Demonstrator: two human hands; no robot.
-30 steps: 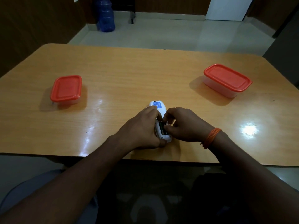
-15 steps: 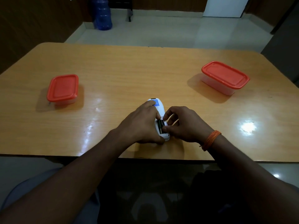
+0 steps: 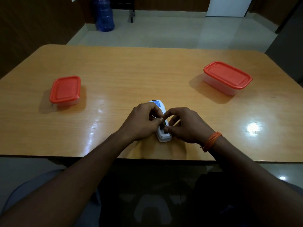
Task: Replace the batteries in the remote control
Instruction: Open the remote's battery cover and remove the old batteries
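Both hands (image 3: 165,124) still on remote (image 3: 163,134)

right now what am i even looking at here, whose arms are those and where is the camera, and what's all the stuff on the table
There is no machine here. The camera is worn on a person's head and looks forward and down, so the two arms reaching in from the bottom are that person's own.

On the wooden table lies a white remote control, back side up, with its battery compartment open. The left hand steadies it from one side, while the right hand, with an orange thread band on its wrist, works fingertips into the compartment. Whether a battery is pinched there is too small to tell.

Two closed boxes with red lids sit apart from the hands: the left box and the right box. A blue water jug stands on the floor behind.
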